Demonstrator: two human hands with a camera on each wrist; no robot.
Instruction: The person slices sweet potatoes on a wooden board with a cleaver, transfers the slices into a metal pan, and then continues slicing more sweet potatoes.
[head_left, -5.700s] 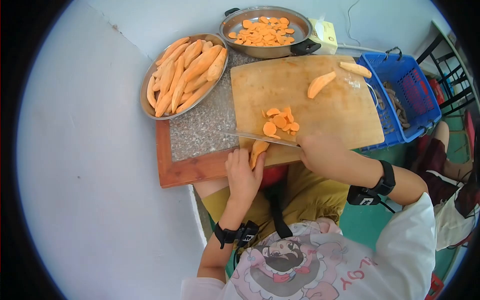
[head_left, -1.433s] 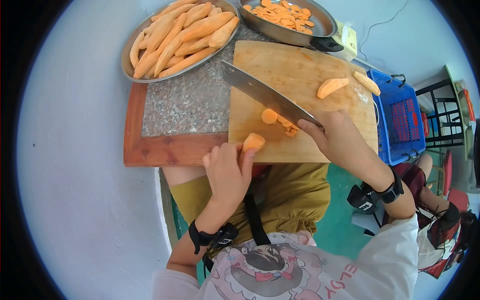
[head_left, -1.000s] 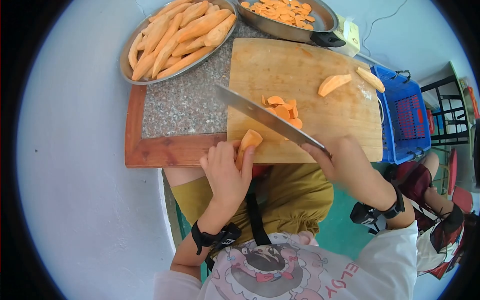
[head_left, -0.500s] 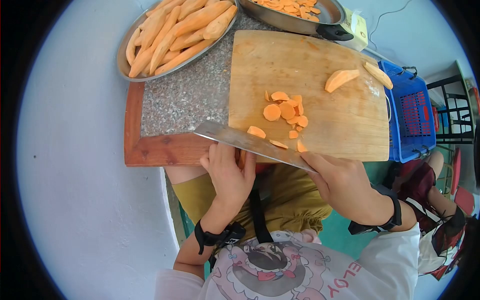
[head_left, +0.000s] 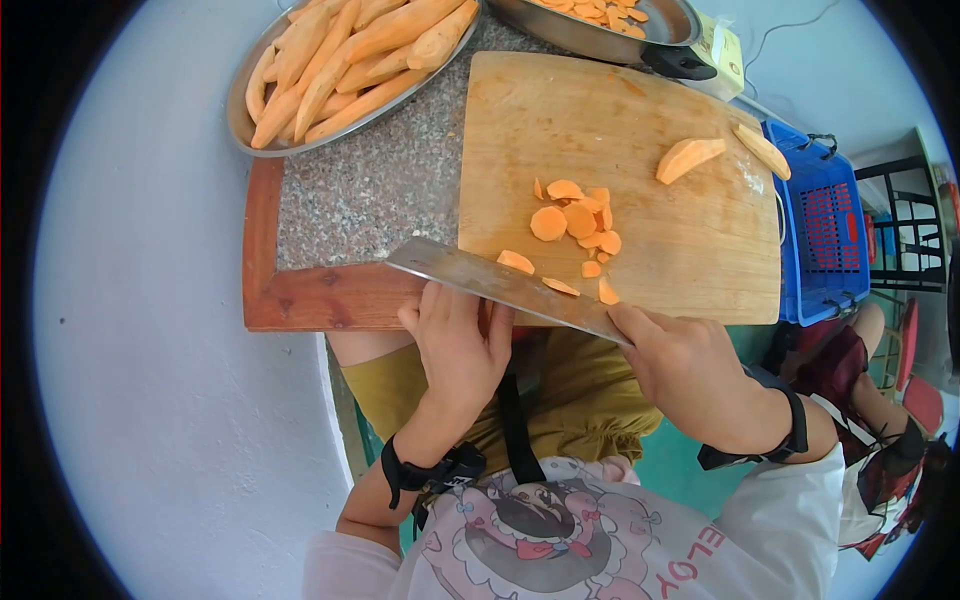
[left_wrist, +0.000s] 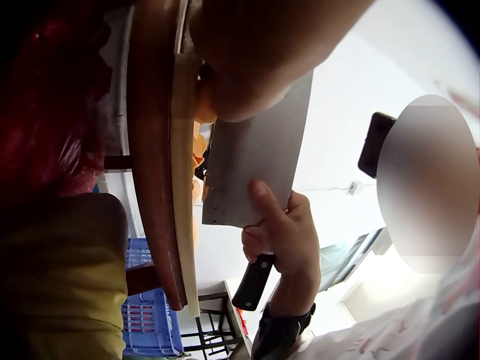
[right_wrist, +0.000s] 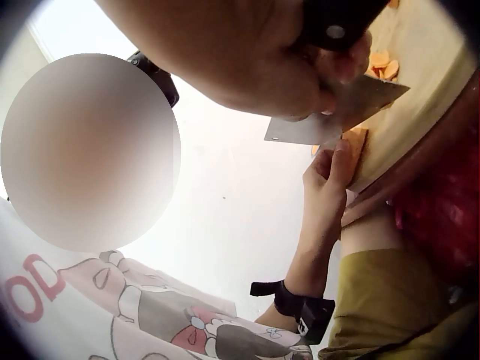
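Left hand (head_left: 455, 335): I pinch a peeled orange root (right_wrist: 358, 150) between thumb and fingers at the near edge of the cutting board (head_left: 620, 120).
Right hand (head_left: 690, 375): I grip the cleaver (head_left: 500, 282) by its black handle.
Blade: slants over the root, near my left fingers; I can't tell how deep it sits.
Orange slices (head_left: 549, 223): loosely clustered on the board, beyond the blade.
Two longer pieces (head_left: 690, 159): at the board's far right.

Your left hand (head_left: 455, 335) pinches with thumb and fingers. Your right arm (head_left: 815, 435) bends, and your right hand (head_left: 690, 375) grips.
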